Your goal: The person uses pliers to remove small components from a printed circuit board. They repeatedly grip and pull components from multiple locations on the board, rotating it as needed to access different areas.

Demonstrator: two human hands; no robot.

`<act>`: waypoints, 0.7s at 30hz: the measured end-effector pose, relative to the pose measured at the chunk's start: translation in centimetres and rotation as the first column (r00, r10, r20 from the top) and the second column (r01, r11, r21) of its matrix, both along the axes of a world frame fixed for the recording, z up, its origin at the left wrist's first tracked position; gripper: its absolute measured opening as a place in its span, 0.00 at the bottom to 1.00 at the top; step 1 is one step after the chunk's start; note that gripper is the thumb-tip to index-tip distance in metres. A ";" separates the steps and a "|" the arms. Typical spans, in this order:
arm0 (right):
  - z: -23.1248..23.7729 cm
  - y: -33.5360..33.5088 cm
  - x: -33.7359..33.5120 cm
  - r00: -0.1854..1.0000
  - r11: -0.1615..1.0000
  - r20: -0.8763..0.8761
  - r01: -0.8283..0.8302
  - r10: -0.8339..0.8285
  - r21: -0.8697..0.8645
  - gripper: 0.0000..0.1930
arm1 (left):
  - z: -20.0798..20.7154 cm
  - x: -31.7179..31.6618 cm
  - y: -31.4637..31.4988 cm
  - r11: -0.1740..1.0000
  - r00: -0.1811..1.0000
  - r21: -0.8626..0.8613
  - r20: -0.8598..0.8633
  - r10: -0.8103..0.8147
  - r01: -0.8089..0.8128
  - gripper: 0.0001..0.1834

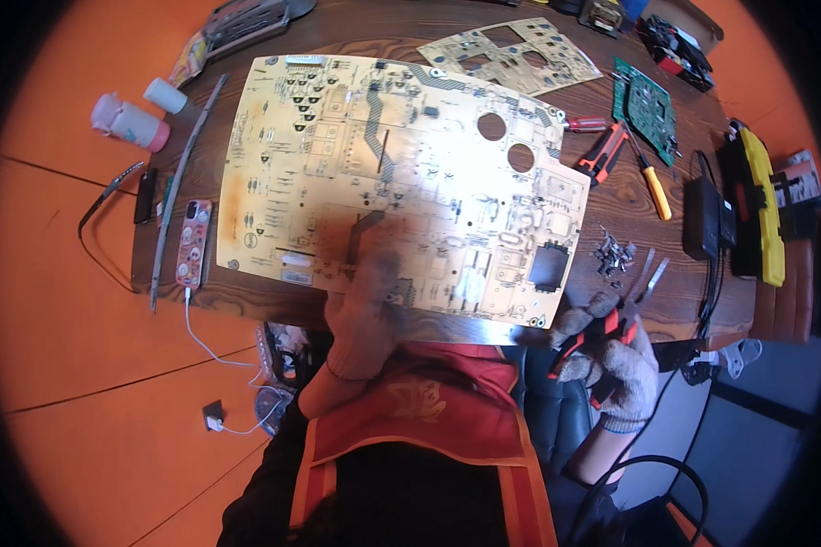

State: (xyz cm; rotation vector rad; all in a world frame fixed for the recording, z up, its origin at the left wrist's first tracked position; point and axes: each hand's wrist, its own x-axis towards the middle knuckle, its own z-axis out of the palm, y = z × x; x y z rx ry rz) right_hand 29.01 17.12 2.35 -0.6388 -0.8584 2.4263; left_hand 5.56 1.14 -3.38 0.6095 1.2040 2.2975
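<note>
A large tan circuit board (337, 182) with small black parts and two round holes lies on the dark wooden table. My left hand (365, 310), in a light work glove, is over its near edge; motion smears the fingers, so I cannot tell whether they grip anything. At the table's right front edge my gloved right hand (616, 360) is closed around red-handled pliers (627, 317). Their long jaws are spread and point away from me. Just beyond the board's right side sits a small heap of loose electronic parts (614, 255).
Behind lie a second tan board (520, 64) and a green circuit board (646, 109). An orange-black cutter (604, 153) and a yellow-handled screwdriver (655, 191) rest at right, near a black power adapter (702, 217). At left are a phone (192, 244), a metal strip (181, 173) and a bottle (129, 122).
</note>
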 end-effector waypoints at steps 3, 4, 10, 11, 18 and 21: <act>1.7 -0.5 -0.4 0.958 0.943 0.255 0.045 -0.135 0.331 0.29 | 0.3 0.3 0.1 1.000 0.999 0.004 -0.053 0.001 -0.001 0.19; 2.1 -0.6 -0.7 0.941 0.906 0.288 0.043 -0.178 0.420 0.29 | 0.4 0.4 0.2 1.000 0.997 0.013 -0.078 0.011 -0.010 0.19; 2.8 -2.2 -3.4 0.716 0.686 0.515 -0.070 -0.471 0.725 0.26 | 1.7 0.9 0.5 0.898 0.788 -0.238 -0.592 0.168 -0.370 0.19; 3.0 -2.4 -3.6 0.673 0.690 0.575 -0.131 -0.466 0.712 0.26 | 1.9 1.1 0.7 0.906 0.849 -0.241 -0.491 0.196 -0.348 0.19; 2.9 -3.0 -3.7 0.629 0.673 0.603 -0.166 -0.490 0.720 0.26 | 2.9 1.4 0.4 0.992 0.961 -0.083 0.250 0.118 -0.100 0.24; 2.6 -3.0 -3.8 0.708 0.664 0.509 -0.076 -0.489 0.744 0.27 | 2.6 1.2 0.3 0.993 0.969 0.107 0.248 0.020 -0.048 0.24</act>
